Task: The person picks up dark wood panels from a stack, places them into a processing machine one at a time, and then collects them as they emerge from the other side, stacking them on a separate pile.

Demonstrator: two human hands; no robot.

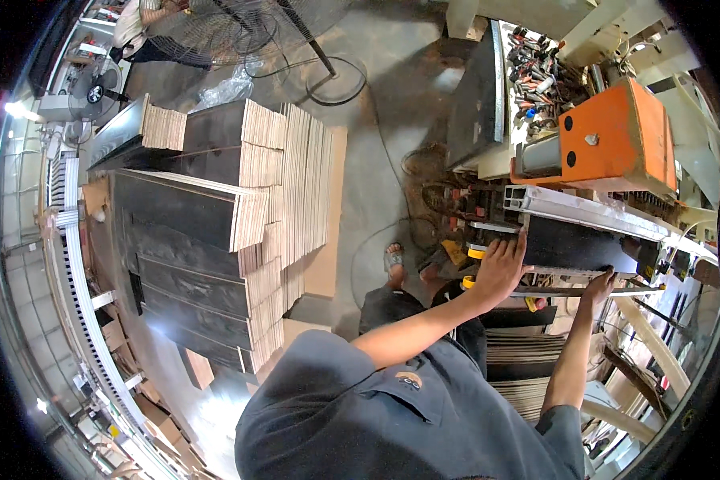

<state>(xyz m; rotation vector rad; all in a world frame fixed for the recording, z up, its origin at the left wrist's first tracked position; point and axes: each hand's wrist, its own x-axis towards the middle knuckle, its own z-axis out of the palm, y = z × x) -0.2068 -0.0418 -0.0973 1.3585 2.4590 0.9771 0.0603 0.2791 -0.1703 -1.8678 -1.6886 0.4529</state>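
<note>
A flat black board lies on the machine's bed at the right, against a pale metal fence rail. At the board's left end rests my left hand, fingers stretched out and one of them along the end edge. My right hand grips the near edge of the board close to its right end; its fingertips are partly hidden. Above the rail stands an orange machine housing. Yellow round parts sit beside my left wrist.
Tall stacks of black-faced boards stand on the left. More boards are piled below the bed, near my body. A large floor fan and its cable are at the back. Many small tools cover a bench at upper right. Another person is at far left.
</note>
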